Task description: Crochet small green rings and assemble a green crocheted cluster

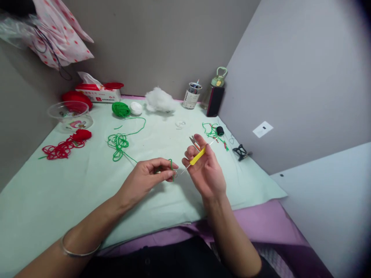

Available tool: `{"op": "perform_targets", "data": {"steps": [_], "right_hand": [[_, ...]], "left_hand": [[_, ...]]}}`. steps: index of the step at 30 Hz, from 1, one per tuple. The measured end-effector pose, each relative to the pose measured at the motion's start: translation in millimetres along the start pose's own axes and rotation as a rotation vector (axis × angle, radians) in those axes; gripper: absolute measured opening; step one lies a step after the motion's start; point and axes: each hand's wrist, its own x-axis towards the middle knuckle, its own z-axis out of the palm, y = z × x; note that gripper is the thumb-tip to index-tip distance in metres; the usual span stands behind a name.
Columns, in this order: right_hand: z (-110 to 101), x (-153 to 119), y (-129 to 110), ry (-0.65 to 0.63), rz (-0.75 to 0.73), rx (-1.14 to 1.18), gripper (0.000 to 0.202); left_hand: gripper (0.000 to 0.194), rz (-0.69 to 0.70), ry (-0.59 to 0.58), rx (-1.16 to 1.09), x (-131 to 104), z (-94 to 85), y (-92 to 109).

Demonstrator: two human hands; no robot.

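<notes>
lying between grey walls (159,46), pale cloth (162,135) bears green yarn (120,110).

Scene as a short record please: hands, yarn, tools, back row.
left hand: pinches green yarn between thumb and fingers
right hand: palm up, holds yellow-handled tool, thin metal shaft at each end
yarn: loose green tangle, red tangle at far left, green ball beside white ball
tools: scissors, partly hidden behind right hand
back row: tissue box, white fluff, pen can, bottle behind dark slab
unclear: pen count
</notes>
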Motion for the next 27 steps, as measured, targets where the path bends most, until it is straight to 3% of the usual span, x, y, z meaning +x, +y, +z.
{"op": "perform_targets", "data": {"steps": [7, 11, 15, 18, 20, 27], "right_hand": [[2, -5, 1, 0.011, -0.147, -0.126, 0.040], [-4, -6, -5, 0.080, -0.223, -0.185, 0.039], [-15, -12, -11, 0.022, -0.125, -0.246, 0.054], [-20, -20, -12, -0.120, 0.017, -0.169, 0.030], [-22, -24, -13, -0.164, 0.075, -0.080, 0.025], [-14, -37, -8, -0.192, -0.021, 0.005, 0.025]], "left_hand": [[0.019, 0.007, -0.027, 0.003, -1, 2.5, 1], [0.021, 0.008, 0.019, -0.021, -1, -0.6, 1], [0.033, 0.051, 0.066, -0.075, 0, -2.6, 4], [0.044, 0.062, 0.084, -0.107, -1, -2.5, 4], [0.045, 0.066, 0.095, -0.109, -1, -2.1, 4], [0.045, 0.075, 0.178, -0.068, -3, 0.8, 3]]}}
